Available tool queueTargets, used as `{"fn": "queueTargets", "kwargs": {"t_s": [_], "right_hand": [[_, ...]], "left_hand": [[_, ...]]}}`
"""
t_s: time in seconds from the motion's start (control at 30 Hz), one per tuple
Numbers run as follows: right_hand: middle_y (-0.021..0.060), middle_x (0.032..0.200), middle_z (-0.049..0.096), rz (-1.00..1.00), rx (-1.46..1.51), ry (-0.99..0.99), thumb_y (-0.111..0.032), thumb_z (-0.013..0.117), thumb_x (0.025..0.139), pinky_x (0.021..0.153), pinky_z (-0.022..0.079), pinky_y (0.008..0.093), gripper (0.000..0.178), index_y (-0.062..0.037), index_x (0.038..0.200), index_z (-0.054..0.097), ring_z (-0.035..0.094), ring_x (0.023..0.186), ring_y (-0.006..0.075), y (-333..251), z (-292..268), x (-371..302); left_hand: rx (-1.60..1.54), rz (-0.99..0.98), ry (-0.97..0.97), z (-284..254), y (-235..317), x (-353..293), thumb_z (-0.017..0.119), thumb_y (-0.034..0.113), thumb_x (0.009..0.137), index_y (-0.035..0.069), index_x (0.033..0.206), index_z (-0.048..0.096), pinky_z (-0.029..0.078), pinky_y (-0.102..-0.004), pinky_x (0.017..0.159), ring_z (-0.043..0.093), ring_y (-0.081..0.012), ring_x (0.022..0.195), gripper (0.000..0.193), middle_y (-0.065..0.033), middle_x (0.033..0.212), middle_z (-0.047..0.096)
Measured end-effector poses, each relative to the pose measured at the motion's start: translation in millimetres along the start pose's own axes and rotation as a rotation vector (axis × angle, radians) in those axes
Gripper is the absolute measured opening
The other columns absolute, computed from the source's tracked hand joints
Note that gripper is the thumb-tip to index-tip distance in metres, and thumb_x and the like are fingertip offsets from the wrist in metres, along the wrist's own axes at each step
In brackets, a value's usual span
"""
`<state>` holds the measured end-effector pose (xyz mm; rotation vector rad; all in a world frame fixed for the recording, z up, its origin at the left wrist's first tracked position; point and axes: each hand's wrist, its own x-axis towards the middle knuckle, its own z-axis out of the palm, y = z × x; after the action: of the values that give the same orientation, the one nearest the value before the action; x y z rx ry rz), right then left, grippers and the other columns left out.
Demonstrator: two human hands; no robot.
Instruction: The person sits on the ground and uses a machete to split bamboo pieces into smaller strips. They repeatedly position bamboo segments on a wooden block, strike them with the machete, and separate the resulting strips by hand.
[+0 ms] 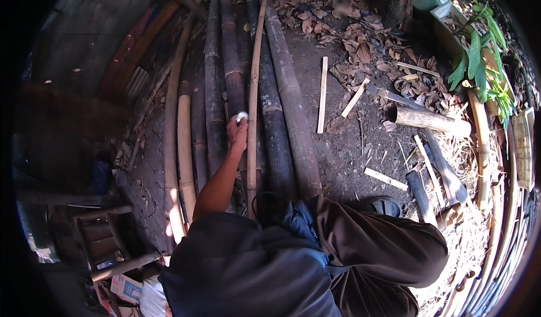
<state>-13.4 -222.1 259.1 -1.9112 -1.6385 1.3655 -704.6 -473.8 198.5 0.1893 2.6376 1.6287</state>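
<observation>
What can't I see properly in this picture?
All in the head view:
- The small shiny thing at the left hand: too small and bright to name.
- The right hand: it does not show anywhere.
- The far ends of the long bamboo poles: cut off by the top edge.
- Some poles' near ends: hidden behind the dark shirt.
- Part of the sandal: covered by the brown trousers.

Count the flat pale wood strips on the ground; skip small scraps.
5 visible: a long strip right of the poles, a short strip beside it, an upper strip among leaves, a lower strip above the sandal, and a slanting strip right of that. Leaves may hide more.
</observation>
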Motion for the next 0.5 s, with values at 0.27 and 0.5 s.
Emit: {"fn": "queueTargets", "kwargs": {"t_s": [0.27,0.5], "right_hand": [[0.0158,0.109,0.062,0.029,-0.064,0.020,-0.039,0.048,0.099,0.083,0.051,0.0365,0.042,-0.0059,0.124,0.056,0.065,0.092,0.0223,-1,-11,-10],[0.0156,0.107,0.063,0.058,-0.089,0.037,-0.038,0.049,0.098,0.082,0.052,0.0362,0.042,-0.0055,0.123,0.057,0.065,0.091,0.0221,1,-16,-24]], "left_hand": [[-0.129,-0.402,0.430,-71,-85,-21,0.066,0.019,0.087,0.003,0.113,0.062,0.055,-0.0344,0.068,0.064,-0.0210,0.073,0.031,-0.0120,0.091,0.065],[-0.161,-0.163,0.090,-40,-52,-25,0.068,0.011,0.086,0.004,0.100,0.065,0.048,-0.0242,0.058,0.057,-0.0056,0.067,0.016,-0.0002,0.076,0.061]]}}
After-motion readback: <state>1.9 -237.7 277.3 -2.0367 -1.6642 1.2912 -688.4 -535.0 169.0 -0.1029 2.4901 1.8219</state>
